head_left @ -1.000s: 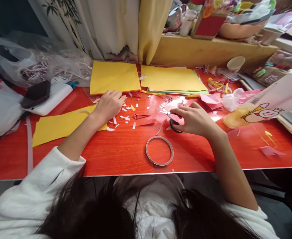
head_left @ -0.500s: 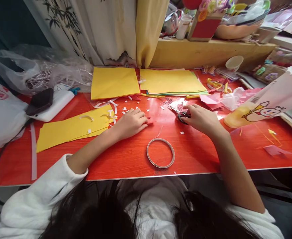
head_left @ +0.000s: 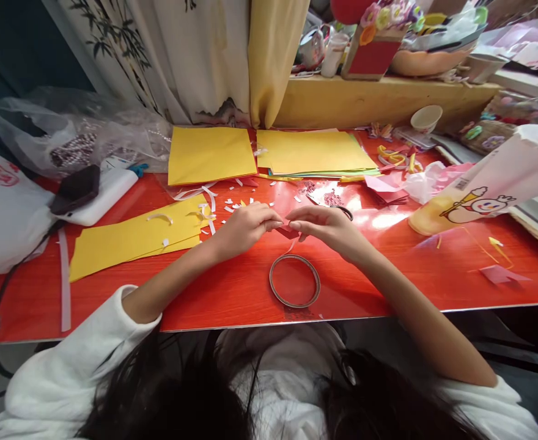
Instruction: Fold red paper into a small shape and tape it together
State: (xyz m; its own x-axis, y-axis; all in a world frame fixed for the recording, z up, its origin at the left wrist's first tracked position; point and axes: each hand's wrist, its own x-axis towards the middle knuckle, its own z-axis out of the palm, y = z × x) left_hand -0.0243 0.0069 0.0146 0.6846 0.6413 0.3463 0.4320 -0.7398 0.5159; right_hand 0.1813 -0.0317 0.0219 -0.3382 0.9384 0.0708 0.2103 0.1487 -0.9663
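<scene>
Red desk (head_left: 232,287), two bare hands meeting over small red paper (head_left: 289,232)

Left hand (head_left: 246,229) and right hand (head_left: 335,231) are pinching the paper between fingertips, apparently shaping a fold; the next move probably calls for an even grip. A tape roll (head_left: 294,305) is lying nearer the body — its loose end possibly getting in the way. Scissors (head_left: 348,211) are resting beyond the right hand.

White, loose fleecy sleeves (head_left: 81,354) and a white top (head_left: 282,391).
</scene>
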